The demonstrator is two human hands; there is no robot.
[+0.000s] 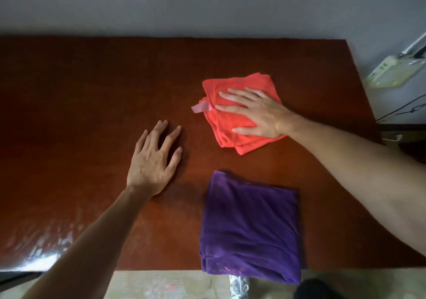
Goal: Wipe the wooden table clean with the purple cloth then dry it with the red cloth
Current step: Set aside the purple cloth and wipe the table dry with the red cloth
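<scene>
The reddish-brown wooden table point(92, 86) fills most of the view. A folded red cloth point(230, 128) with a pale label lies on its right half. My right hand point(255, 112) presses flat on top of it, fingers spread. The folded purple cloth point(249, 227) lies nearer me, hanging slightly over the table's front edge, with no hand on it. My left hand point(154, 160) rests palm down on the bare wood left of both cloths, fingers apart and holding nothing.
A wet-looking sheen shows on the table's front left point(46, 241). A pale wall runs behind the table. A beige device with cables point(389, 70) sits beyond the right edge. A shoe point(239, 286) and patterned floor show below the front edge.
</scene>
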